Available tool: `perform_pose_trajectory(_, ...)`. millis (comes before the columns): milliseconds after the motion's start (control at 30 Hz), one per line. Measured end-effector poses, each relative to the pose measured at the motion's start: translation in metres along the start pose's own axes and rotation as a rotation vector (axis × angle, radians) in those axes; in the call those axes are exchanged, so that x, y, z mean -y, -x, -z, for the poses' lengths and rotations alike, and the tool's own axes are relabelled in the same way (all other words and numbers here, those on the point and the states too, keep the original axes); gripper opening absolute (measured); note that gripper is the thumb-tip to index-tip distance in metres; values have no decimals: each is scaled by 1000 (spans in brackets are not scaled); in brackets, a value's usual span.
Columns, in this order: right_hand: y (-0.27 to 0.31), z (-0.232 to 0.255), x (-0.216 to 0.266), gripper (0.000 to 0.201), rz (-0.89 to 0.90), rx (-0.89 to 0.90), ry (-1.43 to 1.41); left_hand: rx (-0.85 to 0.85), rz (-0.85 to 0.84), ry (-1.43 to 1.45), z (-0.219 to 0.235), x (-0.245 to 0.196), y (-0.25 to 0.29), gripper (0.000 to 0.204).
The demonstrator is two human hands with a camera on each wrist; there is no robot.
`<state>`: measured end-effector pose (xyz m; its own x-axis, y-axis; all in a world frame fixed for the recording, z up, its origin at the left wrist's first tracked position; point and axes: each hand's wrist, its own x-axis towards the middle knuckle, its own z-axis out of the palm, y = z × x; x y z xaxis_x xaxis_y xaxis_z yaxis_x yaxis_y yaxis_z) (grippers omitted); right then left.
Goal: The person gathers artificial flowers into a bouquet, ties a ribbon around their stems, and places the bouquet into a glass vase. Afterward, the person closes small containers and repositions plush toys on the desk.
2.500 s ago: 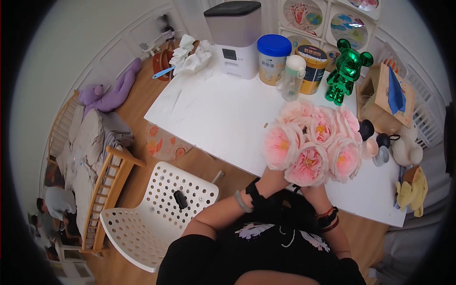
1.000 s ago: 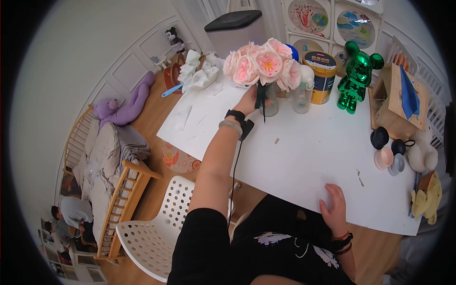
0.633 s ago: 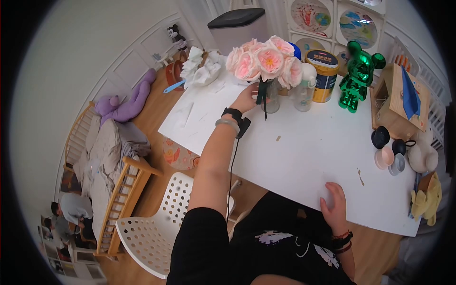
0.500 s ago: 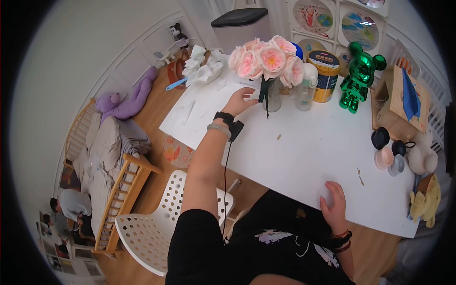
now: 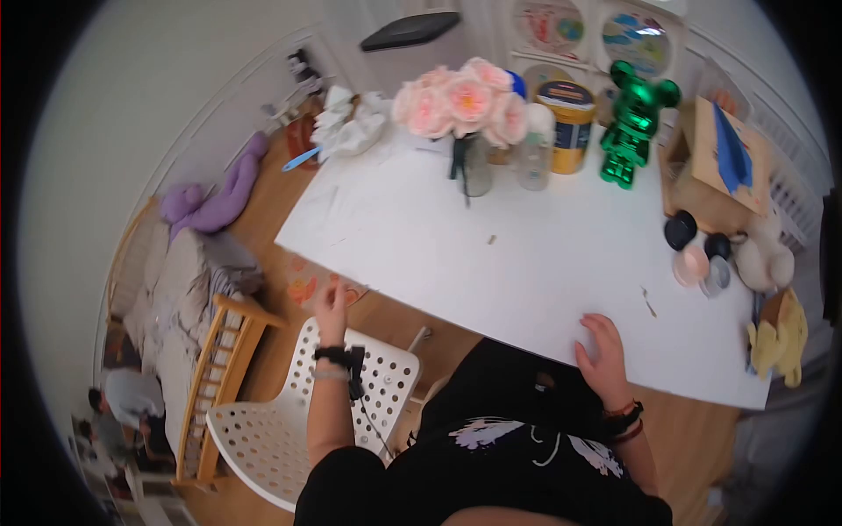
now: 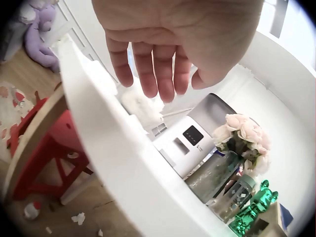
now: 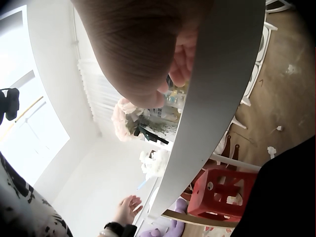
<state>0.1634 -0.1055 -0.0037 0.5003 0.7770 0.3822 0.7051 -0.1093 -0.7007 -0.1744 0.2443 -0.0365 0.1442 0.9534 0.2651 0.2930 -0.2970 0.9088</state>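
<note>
A bunch of pale pink roses [image 5: 465, 101] stands in a clear glass vase [image 5: 476, 168] at the back of the white table [image 5: 421, 245]. A dark ribbon [image 5: 459, 162] hangs down the vase's side. My left hand [image 5: 331, 311] is away from them, over the white chair by the table's front edge. In the left wrist view that hand [image 6: 173, 34] shows its palm, fingers extended and holding nothing. My right hand [image 5: 603, 352] rests at the table's front edge, fingers relaxed on the top, with nothing in it.
Right of the vase stand a clear bottle [image 5: 535, 153], a yellow tub [image 5: 568, 131] and a shiny green bear figure [image 5: 631, 127]. A wooden house [image 5: 715, 171] and small cups [image 5: 690, 265] sit farther right. The perforated chair [image 5: 272, 438] is at my left.
My left hand sets the roses in their vase at the back, lets go, and draws back toward me past the table edge. The right hand goes from the bouquet to the table's edge.
</note>
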Motion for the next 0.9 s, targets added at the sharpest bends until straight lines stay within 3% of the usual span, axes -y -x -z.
perform_pose_trajectory(67, 2, 2, -2, 34, 3, 2, 13, -93, -23, -201, 10, 32, 29, 20)
perform_pose_trajectory(100, 3, 1, -3, 34, 5, -1, 22, -101, -3, -149, 13, 49, 42, 21)
perform_pose_trajectory(133, -2, -4, -1, 34, 19, 20, -12, -121, 146, -90, 14, 72, 52, 23)
perform_pose_trajectory(167, 5, 3, -3, 33, -5, 7, -19, -63, 149, -184, 7, 72, 74, 21)
perform_pose_trajectory(233, 6, 1, -4, 32, -13, 9, -28, -60, 85, -326, 16, 144, 88, 15)
perform_pose_trajectory(333, 8, -1, -7, 31, 9, -10, -14, 53, -36, -757, 19, 160, 119, 26)
perform_pose_trajectory(367, 9, -3, -9, 30, 18, -23, -15, 52, 102, -728, 15, 155, 130, 29)
perform_pose_trajectory(400, 10, -2, -9, 30, 1, -40, -6, 13, 127, -721, 10, 156, 133, 31)
perform_pose_trajectory(433, 10, -1, -8, 29, 11, -25, -33, 71, 317, -674, 13, 154, 144, 32)
perform_pose_trajectory(467, 10, 0, -9, 29, 23, -11, -62, 129, 194, -895, 19, 161, 152, 34)
perform_pose_trajectory(567, 5, 13, -18, 30, 10, -62, -150, 160, 125, -962, 24, 192, 158, 33)
perform_pose_trajectory(633, -4, 39, -32, 31, -38, -188, -72, 169, 179, -962, 23, 189, 162, 32)
perform_pose_trajectory(700, -17, 72, -50, 37, -31, -438, 189, 198, 174, -943, 17, 184, 158, 31)
perform_pose_trajectory(767, -33, 109, -75, 48, -74, -546, 386, 222, 178, -923, 15, 185, 156, 30)
perform_pose_trajectory(833, -47, 136, -94, 61, -190, -489, 514, 245, 73, -853, 8, 190, 152, 23)
perform_pose_trajectory(900, -56, 143, -112, 68, -257, -426, 647, 244, 85, -771, 1, 184, 152, 20)
